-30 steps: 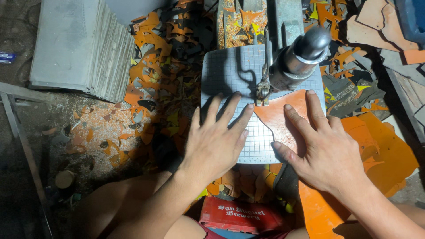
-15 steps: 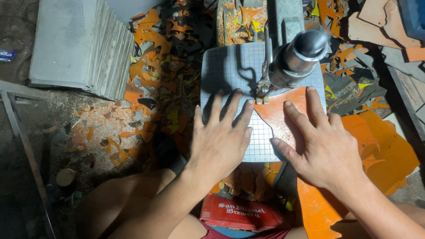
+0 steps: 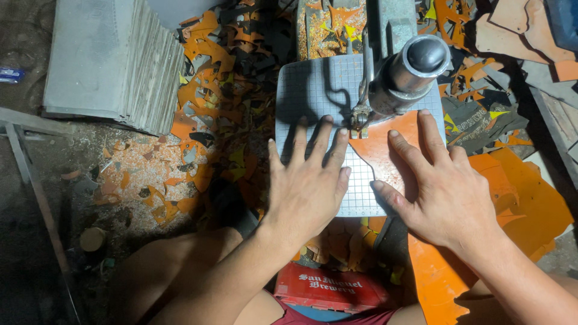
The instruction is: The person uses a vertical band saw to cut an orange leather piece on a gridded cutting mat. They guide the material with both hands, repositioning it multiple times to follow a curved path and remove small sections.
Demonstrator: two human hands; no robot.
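Note:
My left hand (image 3: 310,183) lies flat, fingers spread, on the grey gridded table (image 3: 307,90) of a small cutting machine. My right hand (image 3: 442,183) presses flat on an orange sheet (image 3: 385,153) that rests on that table. The sheet's curved cut edge runs between my two hands. The thin blade and its clamp (image 3: 360,114) stand just beyond my left fingertips, at the sheet's far corner. The machine's round metal head (image 3: 412,72) rises above the blade.
A stack of grey sheets (image 3: 114,60) lies at the far left. Orange and black offcuts (image 3: 223,78) litter the floor around the machine. More orange sheet (image 3: 530,198) spreads at the right. A red crate (image 3: 331,289) sits under me between my legs.
Both hands and the orange sheet stay almost where they were; the sheet has shifted only slightly against the blade.

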